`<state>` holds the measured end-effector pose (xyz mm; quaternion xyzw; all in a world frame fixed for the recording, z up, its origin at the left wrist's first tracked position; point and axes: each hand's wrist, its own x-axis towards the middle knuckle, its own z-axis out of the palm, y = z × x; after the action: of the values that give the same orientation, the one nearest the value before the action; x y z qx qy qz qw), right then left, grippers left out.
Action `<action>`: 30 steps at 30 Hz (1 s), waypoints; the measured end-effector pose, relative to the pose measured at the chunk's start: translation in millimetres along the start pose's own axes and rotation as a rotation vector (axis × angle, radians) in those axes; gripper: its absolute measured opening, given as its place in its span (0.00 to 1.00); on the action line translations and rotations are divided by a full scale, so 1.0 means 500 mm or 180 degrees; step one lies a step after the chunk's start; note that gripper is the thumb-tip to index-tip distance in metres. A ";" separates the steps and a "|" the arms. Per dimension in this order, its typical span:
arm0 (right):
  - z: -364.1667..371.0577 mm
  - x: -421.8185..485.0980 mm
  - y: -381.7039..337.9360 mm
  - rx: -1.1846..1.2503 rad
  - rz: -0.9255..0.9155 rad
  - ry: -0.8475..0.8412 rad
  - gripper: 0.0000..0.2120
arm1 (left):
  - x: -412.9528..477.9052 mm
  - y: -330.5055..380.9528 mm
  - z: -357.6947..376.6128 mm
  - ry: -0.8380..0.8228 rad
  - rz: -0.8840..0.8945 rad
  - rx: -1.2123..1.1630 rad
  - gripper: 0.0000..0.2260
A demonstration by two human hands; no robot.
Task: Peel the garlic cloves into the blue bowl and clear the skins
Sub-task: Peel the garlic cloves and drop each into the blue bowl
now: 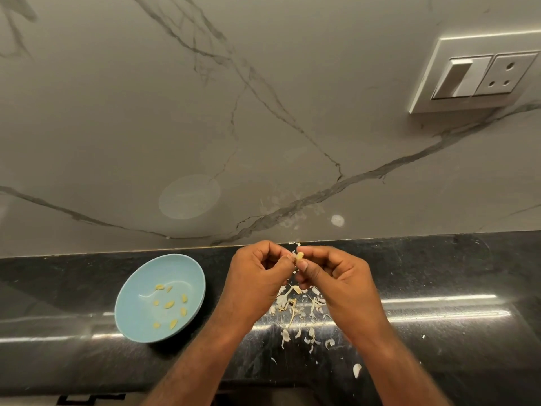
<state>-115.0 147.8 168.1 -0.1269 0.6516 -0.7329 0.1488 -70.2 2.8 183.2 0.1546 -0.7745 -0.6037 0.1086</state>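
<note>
A small pale-yellow garlic clove (300, 255) is pinched between the fingertips of both hands, above the black counter. My left hand (257, 276) has its fingers curled and pinches the clove's left end, where a bit of skin shows. My right hand (333, 276) grips the clove between thumb and forefinger. The blue bowl (131, 312) stands on the counter to the left of my hands, with several peeled cloves (169, 304) inside. A pile of white garlic skins (295, 309) lies scattered on the counter below and between my wrists.
The glossy black counter (439, 273) runs across the view, backed by a grey marble-patterned wall (263, 127). A switch and socket plate (480, 74) sits high on the wall at right. Stray skin flakes (357, 370) lie toward the counter's front edge.
</note>
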 end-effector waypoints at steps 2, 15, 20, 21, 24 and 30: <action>-0.003 0.003 -0.002 0.0531 0.0106 0.0102 0.10 | 0.003 -0.003 0.000 0.0149 -0.0068 0.0000 0.05; -0.013 0.010 -0.004 0.0821 0.0255 0.0111 0.15 | 0.003 0.013 0.003 -0.0034 -0.0005 0.0009 0.14; -0.018 0.008 -0.005 0.0234 0.0086 0.0089 0.09 | -0.001 0.026 0.003 -0.0209 0.0056 -0.0099 0.05; -0.017 0.007 -0.006 0.0171 0.0067 0.0082 0.09 | 0.000 0.027 0.002 -0.0235 0.0018 -0.0173 0.04; -0.017 0.003 -0.012 0.0061 0.0045 0.0061 0.11 | 0.003 0.025 -0.003 -0.0322 -0.0157 -0.0426 0.03; -0.019 -0.001 -0.015 0.0053 0.0057 -0.0042 0.12 | 0.005 0.022 -0.017 -0.0555 -0.0295 -0.0583 0.04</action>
<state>-118.5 157.5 174.3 -0.1246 0.6455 -0.7362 0.1606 -70.8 -3.3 195.8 0.1266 -0.7147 -0.6874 0.0266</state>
